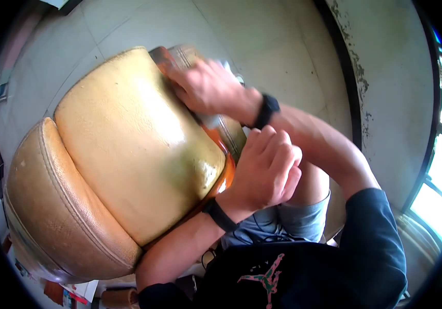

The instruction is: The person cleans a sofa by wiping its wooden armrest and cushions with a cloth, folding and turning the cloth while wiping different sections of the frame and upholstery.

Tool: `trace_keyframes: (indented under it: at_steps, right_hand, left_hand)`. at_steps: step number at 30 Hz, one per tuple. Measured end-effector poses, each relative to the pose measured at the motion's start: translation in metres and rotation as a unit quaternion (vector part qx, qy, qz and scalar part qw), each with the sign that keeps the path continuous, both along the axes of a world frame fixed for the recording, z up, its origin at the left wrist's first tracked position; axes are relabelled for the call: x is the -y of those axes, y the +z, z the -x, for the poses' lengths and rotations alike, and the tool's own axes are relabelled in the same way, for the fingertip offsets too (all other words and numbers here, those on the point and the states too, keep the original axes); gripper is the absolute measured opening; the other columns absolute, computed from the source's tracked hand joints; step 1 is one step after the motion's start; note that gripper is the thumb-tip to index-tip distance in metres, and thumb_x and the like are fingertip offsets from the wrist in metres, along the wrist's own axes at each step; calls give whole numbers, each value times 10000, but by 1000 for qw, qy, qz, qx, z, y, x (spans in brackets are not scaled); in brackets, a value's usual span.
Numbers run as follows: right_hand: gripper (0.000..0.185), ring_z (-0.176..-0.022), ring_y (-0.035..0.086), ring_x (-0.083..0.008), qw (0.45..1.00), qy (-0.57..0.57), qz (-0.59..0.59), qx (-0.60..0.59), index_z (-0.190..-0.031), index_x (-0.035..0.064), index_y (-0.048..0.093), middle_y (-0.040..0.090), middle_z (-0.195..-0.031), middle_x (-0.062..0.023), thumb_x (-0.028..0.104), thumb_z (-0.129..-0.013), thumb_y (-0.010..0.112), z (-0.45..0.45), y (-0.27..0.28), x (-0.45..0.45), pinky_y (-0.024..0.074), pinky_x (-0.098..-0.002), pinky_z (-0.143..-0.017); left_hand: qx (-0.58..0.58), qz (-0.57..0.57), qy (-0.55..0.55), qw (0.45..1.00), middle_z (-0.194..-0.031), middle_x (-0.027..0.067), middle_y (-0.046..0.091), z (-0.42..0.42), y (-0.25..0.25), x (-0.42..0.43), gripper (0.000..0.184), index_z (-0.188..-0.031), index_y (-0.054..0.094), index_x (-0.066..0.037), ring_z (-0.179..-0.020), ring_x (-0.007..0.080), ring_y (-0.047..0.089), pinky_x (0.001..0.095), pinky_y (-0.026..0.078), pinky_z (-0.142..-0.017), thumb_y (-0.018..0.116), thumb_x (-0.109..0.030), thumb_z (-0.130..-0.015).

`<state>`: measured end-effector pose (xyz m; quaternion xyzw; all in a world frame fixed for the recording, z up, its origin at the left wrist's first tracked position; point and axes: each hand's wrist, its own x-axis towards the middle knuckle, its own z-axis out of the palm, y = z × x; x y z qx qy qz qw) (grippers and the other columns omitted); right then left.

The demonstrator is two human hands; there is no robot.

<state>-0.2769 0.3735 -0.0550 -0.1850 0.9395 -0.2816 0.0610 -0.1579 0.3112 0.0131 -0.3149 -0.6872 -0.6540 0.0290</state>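
Observation:
A tan leather seat cushion (123, 129), with shiny spots and a dark greenish patch near its lower right corner, fills the left middle. My right hand (205, 90) is over the wooden edge (164, 59) beside the cushion, its fingers bent and blurred by motion. Something whitish, perhaps a cloth (211, 121), shows under that hand. Closer to my body, my left hand (268, 167) is closed in a fist over my lap, and no object shows in it. Its forearm lies along the near edge of the cushion.
The rounded leather backrest (61, 201) joins the cushion at left. Behind my right hand is a stitched leather part (186, 54). Pale floor tiles (267, 36) lie beyond. A wall with peeling paint (391, 77) and a bright window (439, 180) stand at right.

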Motion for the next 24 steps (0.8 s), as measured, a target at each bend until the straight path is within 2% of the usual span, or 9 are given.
trace_keyframes:
  at_steps: [2, 6, 8, 11, 14, 17, 20, 24]
  right_hand:
    - [124, -593, 646, -390, 999, 0, 40, 15, -1037, 88, 656, 631, -632, -173, 170, -949, 626, -7, 6, -3, 529, -495, -566]
    - [156, -642, 648, -429, 999, -34, 10, -20, -918, 53, 640, 655, -683, -198, 200, -955, 607, 47, 5, 10, 536, -517, -603]
    - [175, -655, 648, -435, 998, -43, 4, -56, -907, 40, 640, 658, -694, -207, 200, -964, 596, 68, -1, 20, 538, -518, -611]
    - [152, -647, 654, -428, 1000, -22, 5, -16, -950, 49, 658, 659, -693, -212, 192, -960, 607, 43, 3, 12, 547, -513, -621]
    - [166, -639, 676, -395, 999, -1, 23, 37, -1075, 85, 660, 670, -686, -188, 193, -950, 650, -6, 11, -4, 562, -501, -627]
    - [194, -660, 684, -408, 997, -22, 4, 73, -1026, 34, 649, 679, -698, -197, 198, -945, 587, 13, 19, 1, 564, -516, -663]
    - [161, -684, 685, -397, 999, -37, -14, -26, -1035, 72, 676, 682, -728, -205, 204, -960, 624, 73, -3, 18, 564, -496, -630]
    - [142, -682, 689, -387, 999, -15, -28, -36, -1015, 64, 676, 686, -732, -205, 180, -953, 623, 74, 0, 17, 567, -488, -642]
  left_hand:
    - [-7, -3, 12, 1000, -807, 99, 483, -1, 1, -2, 241, -931, 520, -79, -719, 289, 471, 427, 385, -683, 628, 18, -739]
    - [8, 2, -2, 1000, -807, 99, 484, -2, 1, -7, 231, -926, 517, -71, -719, 291, 473, 424, 384, -680, 623, 19, -741]
    - [6, 7, -6, 1000, -807, 98, 485, -2, -3, -6, 229, -923, 515, -70, -718, 290, 474, 423, 384, -679, 624, 17, -741]
    - [6, -7, 0, 1000, -806, 97, 484, -6, -2, -3, 225, -917, 512, -73, -723, 289, 475, 420, 382, -680, 623, 12, -741]
    - [-1, 1, 2, 1000, -807, 98, 482, -1, 2, -2, 227, -916, 511, -74, -728, 289, 477, 417, 380, -683, 625, 12, -738]
    - [11, 5, -5, 1000, -812, 98, 483, 0, 5, -5, 228, -910, 507, -77, -731, 289, 477, 419, 379, -687, 628, 15, -740]
    - [7, 15, -13, 1000, -819, 97, 487, -4, 2, -8, 238, -907, 504, -82, -730, 288, 479, 425, 382, -690, 638, 15, -736]
    - [13, 4, -10, 1000, -823, 97, 490, -5, 0, -3, 256, -920, 502, -85, -744, 297, 493, 426, 391, -694, 641, 18, -731]
